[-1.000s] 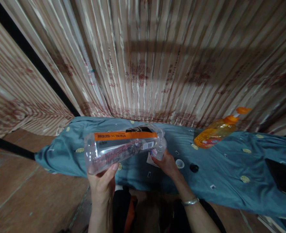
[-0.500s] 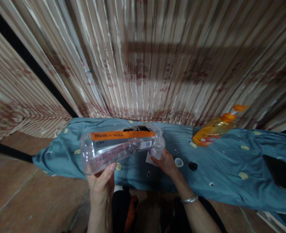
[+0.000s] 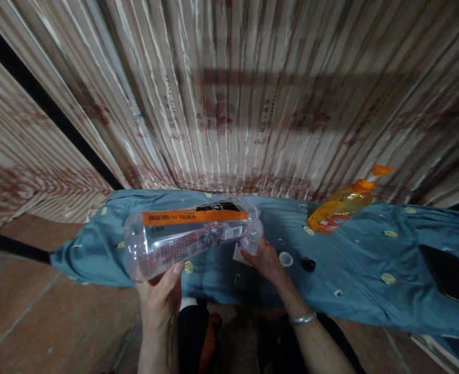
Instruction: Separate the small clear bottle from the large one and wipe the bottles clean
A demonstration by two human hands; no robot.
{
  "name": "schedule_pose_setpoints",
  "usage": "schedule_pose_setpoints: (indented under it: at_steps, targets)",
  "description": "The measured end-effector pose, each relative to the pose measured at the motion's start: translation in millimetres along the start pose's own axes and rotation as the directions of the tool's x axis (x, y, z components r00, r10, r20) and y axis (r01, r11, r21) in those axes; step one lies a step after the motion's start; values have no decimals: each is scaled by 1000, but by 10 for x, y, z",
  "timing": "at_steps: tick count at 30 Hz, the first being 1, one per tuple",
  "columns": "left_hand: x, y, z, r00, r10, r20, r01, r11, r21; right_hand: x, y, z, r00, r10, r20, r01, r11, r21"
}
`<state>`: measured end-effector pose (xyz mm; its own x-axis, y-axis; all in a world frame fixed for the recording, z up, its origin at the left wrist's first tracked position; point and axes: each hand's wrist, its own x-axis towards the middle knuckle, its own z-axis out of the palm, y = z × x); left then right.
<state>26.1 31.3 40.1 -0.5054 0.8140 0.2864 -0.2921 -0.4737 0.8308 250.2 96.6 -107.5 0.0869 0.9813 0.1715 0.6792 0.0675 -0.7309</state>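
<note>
1. While the view has drifted a little over the last second, the bottle [image 3: 190,234] remains tipped on its side, mouth toward a smaller bottle [image 3: 251,242]; both grips unchanged, so the work in hand appears to be holding steady.
2. Left hand [image 3: 161,301]: clamped under the bottle's base end, thumb on its wall.
3. Right hand [image 3: 266,259]: closed round the smaller bottle, at the bottle's mouth.
4. Hands apart, one at each end of the bottle, which is held above the blue-clothed desk [image 3: 369,259].
5. Right of the bottle, on the desk: white cap [image 3: 286,258], black cap [image 3: 308,265], orange pump bottle [image 3: 340,208] farther off.
</note>
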Motion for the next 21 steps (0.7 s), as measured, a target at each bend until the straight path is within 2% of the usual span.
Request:
schedule_pose_setpoints:
  at_steps: [21]
  targets:
    - [-40,40,32,998,-3,-61,7,998,64,-6,-32,-29,1000,16,16,-16,1000,7]
